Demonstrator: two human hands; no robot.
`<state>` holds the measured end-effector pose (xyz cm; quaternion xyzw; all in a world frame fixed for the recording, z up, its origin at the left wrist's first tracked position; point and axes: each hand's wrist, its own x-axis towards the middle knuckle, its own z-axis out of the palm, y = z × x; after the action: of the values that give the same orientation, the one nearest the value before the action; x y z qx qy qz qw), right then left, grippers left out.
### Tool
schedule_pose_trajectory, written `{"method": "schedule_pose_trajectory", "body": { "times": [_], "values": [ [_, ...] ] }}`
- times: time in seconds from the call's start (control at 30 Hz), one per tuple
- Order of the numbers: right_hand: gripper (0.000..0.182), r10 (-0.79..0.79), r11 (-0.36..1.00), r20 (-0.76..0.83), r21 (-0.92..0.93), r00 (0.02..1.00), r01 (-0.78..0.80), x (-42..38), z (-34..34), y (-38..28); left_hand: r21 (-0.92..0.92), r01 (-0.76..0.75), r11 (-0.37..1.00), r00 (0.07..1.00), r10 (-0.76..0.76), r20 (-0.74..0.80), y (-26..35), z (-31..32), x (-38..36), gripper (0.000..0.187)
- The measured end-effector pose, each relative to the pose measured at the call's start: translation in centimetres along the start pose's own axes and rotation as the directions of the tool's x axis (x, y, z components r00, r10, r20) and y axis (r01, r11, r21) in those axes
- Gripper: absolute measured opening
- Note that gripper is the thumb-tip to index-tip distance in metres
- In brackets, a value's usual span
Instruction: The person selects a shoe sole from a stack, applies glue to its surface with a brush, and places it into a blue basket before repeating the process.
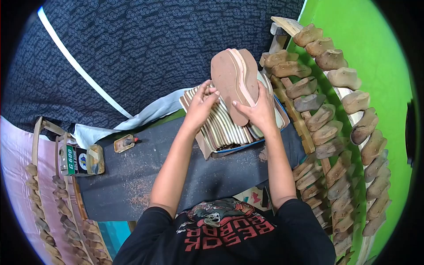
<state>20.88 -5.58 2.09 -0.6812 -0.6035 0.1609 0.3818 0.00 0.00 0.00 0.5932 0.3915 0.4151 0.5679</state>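
Observation:
My right hand (261, 112) is closed around the lower part of a few brown and cream shoe insoles (227, 77), fanned out so their edges show. The thumb presses on the front one. Beside their left edge is my left hand (202, 105), its fingers loosely bent and apart, holding nothing. Under both hands, a long row of insoles (221, 128) stands on edge, packed tightly in a blue-rimmed container (240, 150). The held insoles hide part of this row.
Dark cloth with scattered shavings covers the table (170, 190). At its left end stand a G 600 can (75, 159) and a small wooden tray (123, 144). Racks of wooden shoe lasts (324, 112) rise close on the right; more lasts (37, 207) line the left.

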Motion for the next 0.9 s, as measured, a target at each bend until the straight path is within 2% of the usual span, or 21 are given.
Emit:
{"method": "schedule_pose_trajectory", "body": {
  "times": [0.07, 0.17, 0.2, 0.33, 0.43, 0.5, 0.53, 0.6, 0.63, 0.7, 0.73, 0.9],
  "values": [
    [0.102, -0.113, 0.981, -0.169, -0.177, 0.979, 0.082, -0.7, 0.4, -0.9, -0.186, 0.070, 0.980, 0.996, -0.078, -0.037, -0.2, 0.7, 0.0, 0.090],
    [0.105, -0.059, 0.997, -0.140, -0.053, 0.988, 0.052, -0.9, 0.1, -1.3, -0.074, -0.003, 0.997, 0.999, -0.001, -0.049, -0.8, 1.9, 0.2, 0.090],
    [0.106, -0.104, 0.995, -0.157, -0.010, 0.982, 0.104, -0.8, 0.3, -0.8, -0.031, -0.037, 0.999, 0.999, 0.037, -0.001, -0.3, 2.1, 0.0, 0.089],
    [0.105, -0.026, 0.997, -0.060, 0.064, 0.998, 0.030, -0.9, -0.5, -1.6, -0.040, 0.018, 0.999, 0.999, -0.016, 0.049, 0.4, 2.4, -0.1, 0.098],
    [0.112, 0.056, 0.996, 0.047, -0.069, 0.997, -0.053, -2.9, -0.3, -4.7, -0.406, -0.003, 0.914, 0.998, 0.025, 0.049, 1.7, 4.2, -1.6, 0.121],
    [0.110, -0.115, 0.993, -0.044, -0.042, 0.992, 0.113, -3.9, 0.8, -4.9, -0.332, -0.087, 0.939, 0.996, 0.078, -0.042, 1.5, 4.2, -1.7, 0.117],
    [0.110, -0.115, 0.993, -0.043, -0.044, 0.993, 0.113, -3.9, 1.0, -4.6, -0.334, -0.087, 0.938, 0.996, 0.078, -0.042, 1.4, 3.9, -1.7, 0.117],
    [0.101, -0.178, 0.982, -0.075, 0.044, 0.981, 0.181, -3.6, 1.4, -4.1, -0.354, -0.060, 0.933, 0.998, 0.060, -0.010, 1.5, 2.7, -1.9, 0.110],
    [0.101, -0.181, 0.982, -0.074, 0.044, 0.981, 0.184, -3.4, 1.7, -3.8, -0.347, -0.010, 0.938, 0.999, -0.002, -0.034, 1.3, 2.3, -1.9, 0.097],
    [0.092, -0.243, 0.965, -0.048, 0.090, 0.969, 0.247, -3.1, 1.8, -3.6, -0.385, 0.030, 0.922, 0.998, -0.048, -0.039, 1.5, 1.8, -2.3, 0.095],
    [0.085, -0.231, 0.969, -0.058, 0.076, 0.971, 0.235, -3.5, 1.5, -4.1, -0.388, 0.016, 0.921, 0.998, -0.037, -0.045, 1.3, 1.8, -2.2, 0.095],
    [0.079, -0.227, 0.974, 0.014, 0.010, 0.974, 0.227, -4.9, 1.8, -6.1, -0.479, -0.006, 0.878, 0.996, -0.035, -0.076, 1.5, 2.7, -2.8, 0.093]
  ]
}}
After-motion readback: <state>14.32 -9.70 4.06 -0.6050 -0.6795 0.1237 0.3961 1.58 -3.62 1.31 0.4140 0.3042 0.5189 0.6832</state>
